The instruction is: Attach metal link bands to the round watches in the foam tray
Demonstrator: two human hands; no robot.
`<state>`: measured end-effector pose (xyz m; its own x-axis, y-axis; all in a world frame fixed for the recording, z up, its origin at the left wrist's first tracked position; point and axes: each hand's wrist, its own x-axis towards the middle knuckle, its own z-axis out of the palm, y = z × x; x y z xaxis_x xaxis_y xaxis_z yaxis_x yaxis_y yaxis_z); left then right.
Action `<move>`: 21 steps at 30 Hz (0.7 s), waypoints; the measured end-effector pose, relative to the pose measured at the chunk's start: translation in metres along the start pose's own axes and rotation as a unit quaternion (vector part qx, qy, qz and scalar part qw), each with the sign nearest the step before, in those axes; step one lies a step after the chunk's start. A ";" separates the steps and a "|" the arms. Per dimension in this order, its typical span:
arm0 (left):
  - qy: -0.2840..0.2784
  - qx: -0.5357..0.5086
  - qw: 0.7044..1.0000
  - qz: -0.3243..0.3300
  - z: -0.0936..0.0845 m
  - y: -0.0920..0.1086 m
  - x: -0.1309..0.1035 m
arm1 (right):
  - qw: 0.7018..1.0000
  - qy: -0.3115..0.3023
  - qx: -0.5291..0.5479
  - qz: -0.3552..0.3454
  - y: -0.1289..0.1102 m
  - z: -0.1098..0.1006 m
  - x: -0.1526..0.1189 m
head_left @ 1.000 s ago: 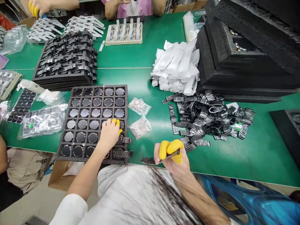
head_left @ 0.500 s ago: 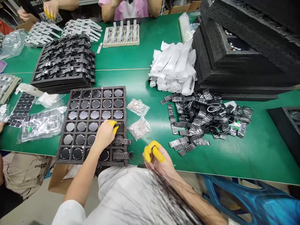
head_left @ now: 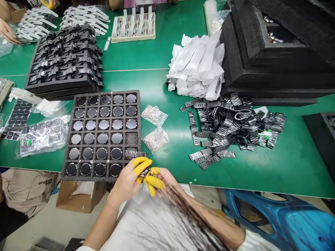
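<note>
Close to my body, just past the front edge of the table, my left hand (head_left: pixel 128 181) and my right hand (head_left: pixel 163 179) meet, yellow covers on several fingers. Both are closed around a dark, shiny watch case (head_left: pixel 145 171), mostly hidden by the fingertips. Behind my left hand lies a black foam tray (head_left: pixel 133 138) holding rows of round watch faces (head_left: pixel 104 124). One slot in its right column is bare. A black metal-link band (head_left: pixel 136 153) sticks out over the tray's right edge, just above my hands.
Two small bags of metal pins (head_left: pixel 156 140) lie right of the tray. Further right are a heap of black link bands (head_left: pixel 225 127), white-wrapped pieces (head_left: pixel 195 68) and tall black foam stacks (head_left: pixel 261 76). Stacked trays of banded watches (head_left: pixel 66 62) stand back left. Another person's hand (head_left: pixel 7 31) shows there.
My left hand has lifted the watch case from its slot and brought it down and right. My right hand has come left to meet it. The whole view has shifted slightly.
</note>
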<state>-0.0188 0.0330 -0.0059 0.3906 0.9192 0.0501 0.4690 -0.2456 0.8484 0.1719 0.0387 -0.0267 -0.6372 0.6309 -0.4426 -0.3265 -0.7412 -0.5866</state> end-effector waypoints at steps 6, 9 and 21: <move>-0.002 0.031 0.999 0.007 -0.001 0.005 -0.001 | 1.000 0.003 -0.007 0.001 0.003 -0.003 -0.001; 0.007 0.021 1.000 0.010 0.002 0.004 -0.002 | 1.000 0.008 -0.002 0.002 0.003 -0.001 -0.002; -0.017 -0.003 0.999 0.040 0.000 0.010 -0.002 | 0.996 0.064 0.045 -0.041 0.009 0.007 -0.008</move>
<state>-0.0143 0.0290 0.0024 0.4528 0.8859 0.1008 0.4311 -0.3165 0.8450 0.1690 0.0253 -0.0234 -0.5135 0.7100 -0.4819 -0.4382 -0.6998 -0.5641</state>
